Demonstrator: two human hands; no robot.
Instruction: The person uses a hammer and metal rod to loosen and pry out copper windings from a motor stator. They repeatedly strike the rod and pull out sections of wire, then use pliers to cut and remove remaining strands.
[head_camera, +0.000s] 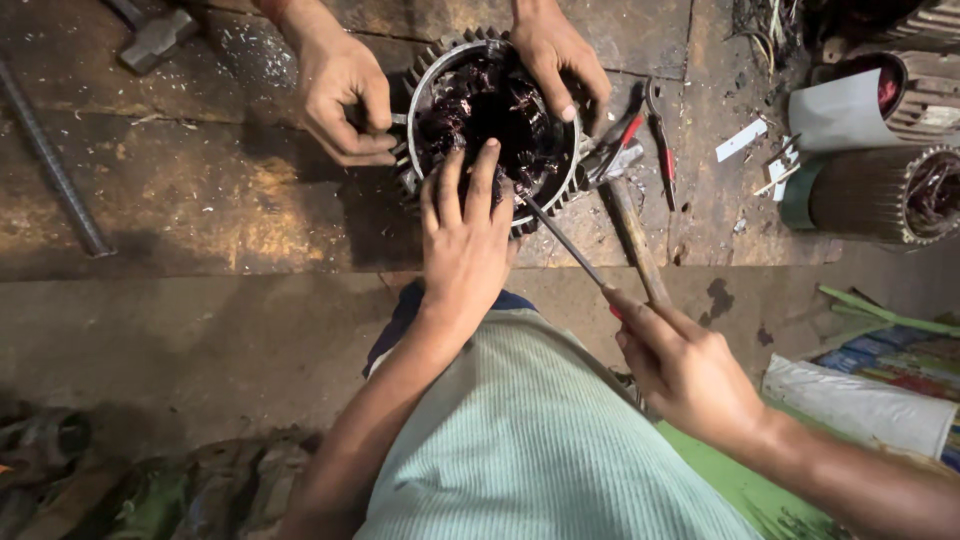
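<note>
A round finned motor stator (425, 70) with dark reddish copper windings inside stands on a grimy workbench (200, 190). My left hand (465, 245) rests on its near rim, fingers spread over the windings. My right hand (685, 370) grips a thin metal rod tool (565, 240) whose tip reaches into the windings at the near right rim. Another person's two hands (345, 95) (555, 50) hold the stator from the far side, one on each side of the rim.
A hammer (630, 225) and red-handled pliers (660, 135) lie right of the stator. More motor housings (880, 195) stand at the far right. A steel rod (50, 160) and a hammer head (155, 40) lie at left. Paper strips (740, 140) are scattered nearby.
</note>
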